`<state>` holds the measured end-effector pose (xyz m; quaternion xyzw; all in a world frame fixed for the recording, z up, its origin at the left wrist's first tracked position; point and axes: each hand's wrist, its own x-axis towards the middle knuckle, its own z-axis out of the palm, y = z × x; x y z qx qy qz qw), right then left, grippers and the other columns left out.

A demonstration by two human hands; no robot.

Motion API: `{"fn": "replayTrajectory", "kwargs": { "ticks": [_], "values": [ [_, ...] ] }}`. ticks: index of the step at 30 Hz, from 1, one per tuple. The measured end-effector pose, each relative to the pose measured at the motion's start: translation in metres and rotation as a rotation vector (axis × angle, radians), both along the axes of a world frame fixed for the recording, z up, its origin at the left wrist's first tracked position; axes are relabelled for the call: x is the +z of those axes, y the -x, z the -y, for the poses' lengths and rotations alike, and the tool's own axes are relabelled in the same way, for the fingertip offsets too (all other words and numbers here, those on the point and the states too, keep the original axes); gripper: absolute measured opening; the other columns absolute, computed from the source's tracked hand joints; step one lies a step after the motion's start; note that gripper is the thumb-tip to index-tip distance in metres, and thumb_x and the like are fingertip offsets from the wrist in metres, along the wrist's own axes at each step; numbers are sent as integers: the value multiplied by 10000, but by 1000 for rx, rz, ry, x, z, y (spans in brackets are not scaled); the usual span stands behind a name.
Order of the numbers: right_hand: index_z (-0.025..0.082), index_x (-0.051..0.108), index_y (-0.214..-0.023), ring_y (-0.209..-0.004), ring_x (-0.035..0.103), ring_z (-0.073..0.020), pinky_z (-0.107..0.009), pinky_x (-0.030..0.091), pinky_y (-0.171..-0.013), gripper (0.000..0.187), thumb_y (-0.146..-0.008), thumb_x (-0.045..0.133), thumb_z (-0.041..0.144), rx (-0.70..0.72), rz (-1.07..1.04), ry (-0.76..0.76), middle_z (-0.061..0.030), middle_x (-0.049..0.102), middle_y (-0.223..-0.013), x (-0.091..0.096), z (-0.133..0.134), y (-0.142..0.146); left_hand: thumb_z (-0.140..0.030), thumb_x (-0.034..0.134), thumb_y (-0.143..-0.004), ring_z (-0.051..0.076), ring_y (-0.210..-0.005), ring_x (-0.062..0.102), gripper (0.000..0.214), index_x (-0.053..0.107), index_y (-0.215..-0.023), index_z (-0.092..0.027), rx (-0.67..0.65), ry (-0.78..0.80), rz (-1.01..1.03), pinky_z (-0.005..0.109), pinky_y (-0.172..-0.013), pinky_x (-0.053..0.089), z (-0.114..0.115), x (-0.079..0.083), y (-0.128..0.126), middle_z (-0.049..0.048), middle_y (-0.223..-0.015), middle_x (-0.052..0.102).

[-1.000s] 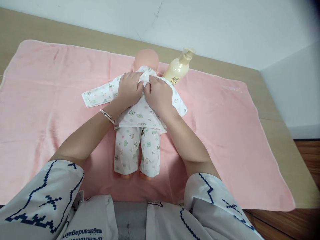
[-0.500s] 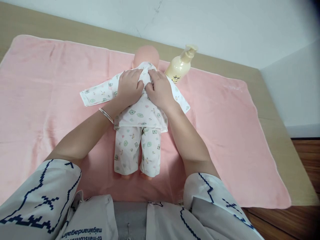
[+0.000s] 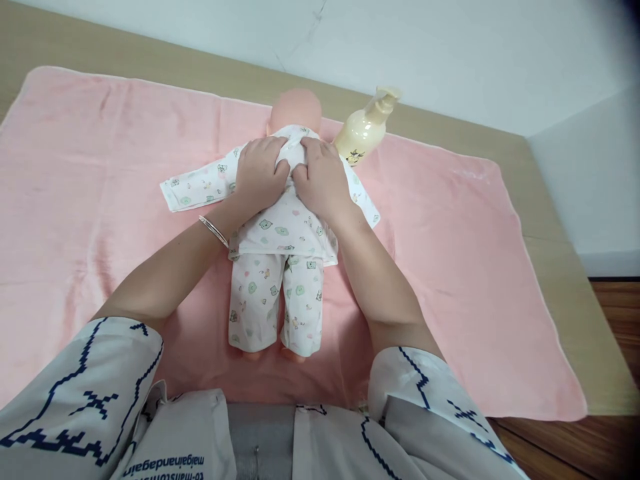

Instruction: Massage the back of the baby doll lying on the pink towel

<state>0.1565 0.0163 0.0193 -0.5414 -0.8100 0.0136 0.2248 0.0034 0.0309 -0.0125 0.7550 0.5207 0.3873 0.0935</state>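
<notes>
A baby doll (image 3: 283, 223) in white printed pajamas lies stretched out with its head at the far end, and no face shows. My left hand (image 3: 261, 173) rests on the left side of its upper body, fingers laid over the cloth toward the shoulder. On the other side lies my right hand (image 3: 323, 177), resting the same way, thumb apart from the fingers. The two thumbs almost meet over the middle of the pajama top (image 3: 280, 233). Pajama pants (image 3: 255, 303) cover the doll's legs down to the feet. Neither hand appears to grip anything; the outer fingers are partly hidden.
A pale yellow pump bottle (image 3: 363, 133) stands right of the doll's head. Beneath everything a pink blanket (image 3: 450, 267) spreads over a wooden table (image 3: 555, 247). A white wall (image 3: 425, 53) rises behind the table's far edge.
My hands stay on the doll's upper body, with the right-hand fingers slightly shifted. Cloth between the hands looks a little smoother. The view has moved slightly.
</notes>
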Motion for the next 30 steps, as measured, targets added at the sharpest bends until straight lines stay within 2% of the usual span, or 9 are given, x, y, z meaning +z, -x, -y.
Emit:
{"fn": "replayTrajectory", "kwargs": {
  "ticks": [3,5,11,16,22,26,30],
  "values": [
    [136,408,-1313,-1204,481,-344,-558,395,-1060,442,-883,359,226,16,-20,8,-141,548,-1256,-2,-4,-4,-258,426,-877,252,-1297,494,400,536,-1261,-258,3,61,-26,488,-1172,338,-3,3,0,34,-1342,586],
    [153,394,-1322,-1216,470,-339,-559,391,-1063,452,-878,356,231,41,-34,3,-132,533,-1279,-4,-6,-6,-242,439,-840,250,-1368,424,465,513,-1298,-258,13,113,-32,506,-1217,274,-5,4,0,22,-1421,525],
    [181,363,-1348,-1254,438,-318,-551,343,-1104,479,-871,357,220,108,-64,-11,-123,462,-1374,-11,-13,-9,-416,399,-862,236,-1379,384,474,506,-1311,-306,-10,138,28,506,-1238,219,-11,-2,0,-30,-1446,497],
    [160,391,-1333,-1232,444,-316,-543,340,-1107,488,-846,375,198,131,-67,-8,-125,469,-1369,-8,-11,-9,-430,339,-860,224,-1353,401,525,492,-1335,-265,11,141,-40,470,-1222,242,-8,1,0,-23,-1433,504],
    [184,453,-1287,-1177,472,-312,-550,381,-1067,429,-869,360,193,148,-72,-14,-93,536,-1286,-3,-5,-7,-455,330,-846,225,-1284,454,477,496,-1274,-323,8,164,-40,452,-1169,267,-5,6,-1,-43,-1367,555],
    [177,483,-1274,-1167,489,-318,-536,406,-1049,389,-915,341,214,107,-46,-32,-96,586,-1212,-3,-1,-4,-396,337,-828,211,-1250,449,473,493,-1261,-290,30,175,-71,450,-1152,281,-6,5,-3,-11,-1340,567],
    [149,498,-1262,-1204,487,-340,-525,413,-1043,375,-982,275,262,-6,25,-25,-133,599,-1158,1,8,4,-491,272,-870,226,-1214,461,496,516,-1228,-249,46,132,-18,454,-1137,304,-3,4,-4,19,-1282,593]
  ]
}}
